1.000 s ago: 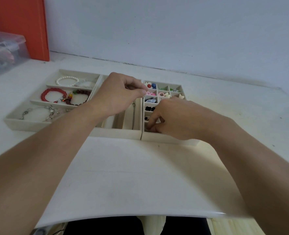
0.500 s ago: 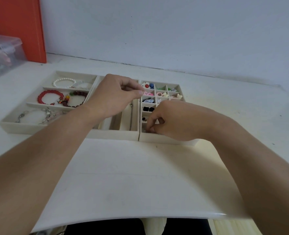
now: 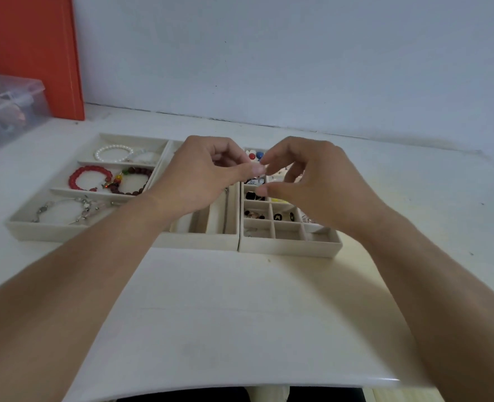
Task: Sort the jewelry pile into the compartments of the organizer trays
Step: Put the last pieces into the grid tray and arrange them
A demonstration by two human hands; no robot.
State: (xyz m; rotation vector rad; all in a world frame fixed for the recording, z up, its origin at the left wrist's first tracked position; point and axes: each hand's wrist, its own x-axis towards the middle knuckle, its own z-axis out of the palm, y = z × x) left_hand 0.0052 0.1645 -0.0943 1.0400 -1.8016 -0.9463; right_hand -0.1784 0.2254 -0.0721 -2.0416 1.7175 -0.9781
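Observation:
Three cream organizer trays stand side by side. The left tray (image 3: 22,227) holds a pearl bracelet (image 3: 113,152), a red bead bracelet (image 3: 89,178), a dark bead bracelet (image 3: 135,182) and silver bracelets (image 3: 65,210). My left hand (image 3: 199,178) hovers over the middle tray (image 3: 196,240), thumb and forefinger pinched together; a thin chain (image 3: 226,198) runs down from under it into the tray's right slot. My right hand (image 3: 321,184) is raised over the grid tray (image 3: 292,248), fingers curved and apart, tips close to the left hand's pinch. Small earrings (image 3: 283,216) lie in the grid.
A clear plastic box (image 3: 7,111) and an orange board (image 3: 36,53) stand at the far left against the wall. A white sheet (image 3: 240,314) covers the table in front of the trays, down to the near edge.
My right hand has lifted out of the grid tray's front compartments and moved up to the left hand's fingertips. The left hand has hardly moved.

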